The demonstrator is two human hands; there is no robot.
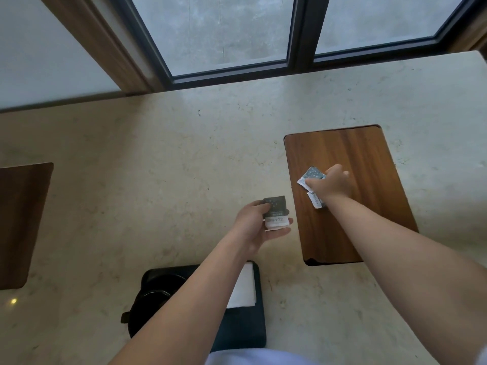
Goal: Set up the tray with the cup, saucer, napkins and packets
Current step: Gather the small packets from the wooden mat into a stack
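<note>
My left hand (pixel 259 225) grips a small stack of dark-and-white packets (pixel 276 213) over the stone counter. My right hand (pixel 330 185) reaches over a wooden board (pixel 369 154) and pinches a teal-and-white packet (pixel 312 173); another packet (pixel 315 201) lies on the board just under the wrist. Near my body sits a black tray (pixel 259 325) holding a dark cup on a saucer (pixel 160 288) and white napkins (pixel 243 288), partly hidden by my left forearm.
A second wooden board (pixel 21 222) lies at the left edge of the counter (pixel 158 154). A dark-framed window (pixel 300 35) runs along the far side. The counter's right edge falls off beyond the board.
</note>
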